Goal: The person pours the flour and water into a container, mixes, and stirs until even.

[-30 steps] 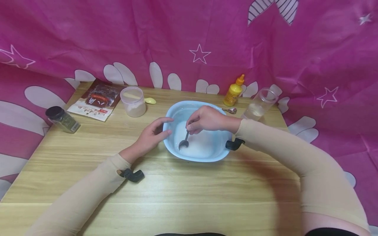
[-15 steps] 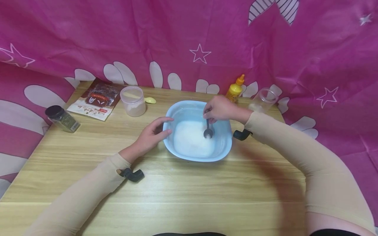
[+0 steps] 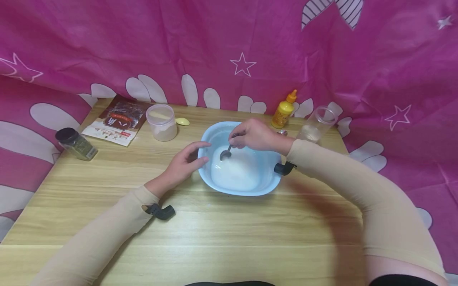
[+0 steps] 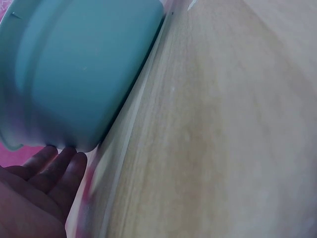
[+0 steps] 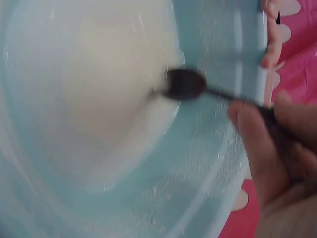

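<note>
A light blue plastic basin (image 3: 247,193) with milky white liquid (image 3: 234,171) in it stands on the wooden table. My left hand (image 3: 180,164) holds its left rim, thumb and forefinger lapping over the edge. Seen from the left wrist, the other fingers (image 4: 64,181) lie against the outer wall. Over the basin, my right hand (image 3: 255,136) pinches the handle of a dark spoon (image 3: 225,155), whose bowl is at the liquid near the far left side. In the right wrist view the spoon (image 5: 185,84) is blurred, and powdery specks cling to the inner wall.
Left of the basin are a lidded spice jar (image 3: 76,145), a brown-and-white packet (image 3: 118,121), a tub of white powder (image 3: 162,127) and a yellow spoon (image 3: 182,121). Behind right stand a yellow squeeze bottle (image 3: 282,113), a partly hidden metal spoon (image 3: 282,132) and a clear cup (image 3: 316,125).
My right hand swept the spoon from the basin's left side to the right, then back to the far left. My left hand and the basin have stayed put.
</note>
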`<state>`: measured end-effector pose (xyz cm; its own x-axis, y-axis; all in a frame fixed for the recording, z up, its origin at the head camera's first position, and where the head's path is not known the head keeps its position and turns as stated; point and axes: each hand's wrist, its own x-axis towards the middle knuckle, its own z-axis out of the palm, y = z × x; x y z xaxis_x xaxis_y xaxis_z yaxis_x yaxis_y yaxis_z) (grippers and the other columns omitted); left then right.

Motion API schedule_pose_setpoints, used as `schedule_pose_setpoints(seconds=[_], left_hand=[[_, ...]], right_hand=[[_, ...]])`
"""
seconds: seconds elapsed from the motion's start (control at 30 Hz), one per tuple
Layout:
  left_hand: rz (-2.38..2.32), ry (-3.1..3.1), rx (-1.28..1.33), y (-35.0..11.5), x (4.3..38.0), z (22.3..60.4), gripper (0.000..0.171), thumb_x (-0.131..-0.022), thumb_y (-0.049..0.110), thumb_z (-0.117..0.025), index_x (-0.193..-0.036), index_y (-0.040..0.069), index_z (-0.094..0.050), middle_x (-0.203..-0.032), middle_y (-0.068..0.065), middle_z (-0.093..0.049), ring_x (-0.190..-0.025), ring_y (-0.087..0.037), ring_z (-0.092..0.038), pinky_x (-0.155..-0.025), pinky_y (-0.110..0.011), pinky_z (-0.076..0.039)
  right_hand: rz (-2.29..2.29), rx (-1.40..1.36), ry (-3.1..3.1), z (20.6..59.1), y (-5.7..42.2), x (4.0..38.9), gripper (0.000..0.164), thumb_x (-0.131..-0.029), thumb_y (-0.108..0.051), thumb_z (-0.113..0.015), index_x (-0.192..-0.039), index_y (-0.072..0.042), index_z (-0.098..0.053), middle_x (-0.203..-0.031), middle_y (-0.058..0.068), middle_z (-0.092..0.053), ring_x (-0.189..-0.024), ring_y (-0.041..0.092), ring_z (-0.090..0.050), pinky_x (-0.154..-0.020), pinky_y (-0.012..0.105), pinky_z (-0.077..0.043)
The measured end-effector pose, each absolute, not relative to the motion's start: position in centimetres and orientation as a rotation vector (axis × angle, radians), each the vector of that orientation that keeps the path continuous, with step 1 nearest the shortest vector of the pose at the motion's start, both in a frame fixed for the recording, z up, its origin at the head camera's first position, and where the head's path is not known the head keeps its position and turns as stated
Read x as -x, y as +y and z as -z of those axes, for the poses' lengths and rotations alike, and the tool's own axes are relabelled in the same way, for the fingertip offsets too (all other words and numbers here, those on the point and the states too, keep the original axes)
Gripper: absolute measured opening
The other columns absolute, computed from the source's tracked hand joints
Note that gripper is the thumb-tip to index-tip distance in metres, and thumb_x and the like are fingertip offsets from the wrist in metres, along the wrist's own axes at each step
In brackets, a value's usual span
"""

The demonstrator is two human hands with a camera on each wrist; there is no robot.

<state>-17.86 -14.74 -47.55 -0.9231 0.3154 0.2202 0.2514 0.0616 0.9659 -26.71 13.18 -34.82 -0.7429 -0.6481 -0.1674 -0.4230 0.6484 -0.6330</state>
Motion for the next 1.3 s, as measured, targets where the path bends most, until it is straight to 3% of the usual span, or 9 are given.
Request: schedule_pose_setpoints(seconds=[0.33, 0.57, 0.8, 1.07, 1.3], left_hand=[[-2.028, 2.27, -0.604, -14.8, 17.9, 47.5, 0.046, -0.107, 0.008, -0.072, -0.152, 0.007, -0.063, -0.16, -0.014, -0.058, -0.142, -0.037, -0.061, -0.108, -0.029, -0.058], [-2.009, 2.284, -0.594, -14.8, 17.9, 47.6, 0.045, -0.108, 0.009, -0.072, -0.152, 0.008, -0.064, -0.16, -0.012, -0.059, -0.143, -0.035, -0.06, -0.111, -0.028, -0.055], [-2.031, 2.263, -0.592, -14.7, 17.8, 47.4, 0.046, -0.107, 0.008, -0.072, -0.152, 0.006, -0.063, -0.159, -0.013, -0.059, -0.143, -0.036, -0.06, -0.11, -0.028, -0.057], [-2.026, 2.274, -0.581, -14.6, 17.8, 47.2, 0.046, -0.107, 0.008, -0.073, -0.152, 0.007, -0.064, -0.159, -0.013, -0.06, -0.142, -0.036, -0.061, -0.11, -0.028, -0.056], [-2.018, 2.276, -0.58, -14.7, 17.8, 47.4, 0.046, -0.107, 0.009, -0.072, -0.152, 0.007, -0.064, -0.159, -0.013, -0.059, -0.143, -0.036, -0.061, -0.11, -0.028, -0.056]], right_hand=[[0.771, 0.736, 2.363, 34.6, 14.7, 26.7, 0.016, -0.106, -0.012, -0.077, -0.11, 0.002, -0.083, -0.092, 0.006, -0.082, -0.086, 0.02, -0.083, -0.08, 0.033, -0.069], [0.736, 0.728, 2.684, 34.3, 14.8, 27.6, 0.014, -0.105, -0.018, -0.079, -0.105, -0.006, -0.086, -0.083, 0.001, -0.081, -0.079, 0.014, -0.079, -0.075, 0.031, -0.059], [0.856, 0.786, 2.469, 34.7, 13.8, 26.9, 0.012, -0.106, -0.018, -0.079, -0.109, -0.008, -0.086, -0.095, 0.001, -0.084, -0.092, 0.021, -0.082, -0.085, 0.036, -0.066], [0.828, 0.717, 2.408, 34.8, 15.1, 27.3, 0.014, -0.106, -0.011, -0.077, -0.11, 0.001, -0.083, -0.094, 0.007, -0.082, -0.088, 0.024, -0.083, -0.082, 0.039, -0.069], [0.882, 0.646, 2.595, 35.1, 14.8, 27.9, 0.013, -0.105, -0.016, -0.08, -0.109, -0.005, -0.085, -0.091, 0.005, -0.083, -0.085, 0.02, -0.082, -0.08, 0.032, -0.067]])
